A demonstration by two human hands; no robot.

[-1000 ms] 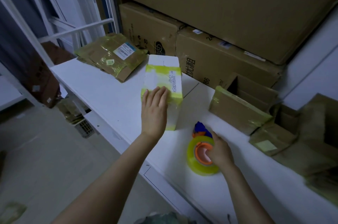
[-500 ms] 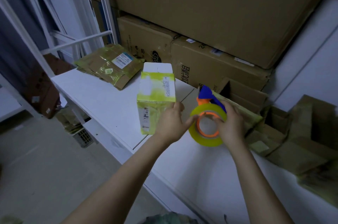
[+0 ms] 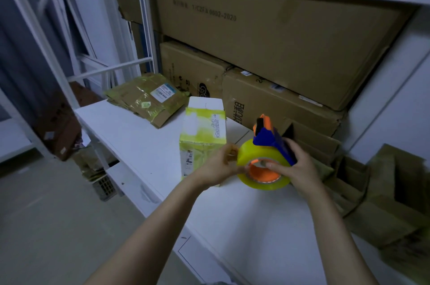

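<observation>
One tape roll (image 3: 256, 152) (yellow): right hand (image 3: 296, 168) grips it, left hand (image 3: 221, 166) pinches it, beside one box (image 3: 202, 131).

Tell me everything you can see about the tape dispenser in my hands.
The tape dispenser is a fat roll of glossy yellowish tape on an orange plastic core, with a blue plastic frame and orange tip rising from its top. It stands on edge, core toward the camera, right of the yellow-taped box. The right hand holds it, thumb in the core, fingers over the frame; the left hand pinches the roll's left edge. Whether it touches the white table is unclear.
</observation>
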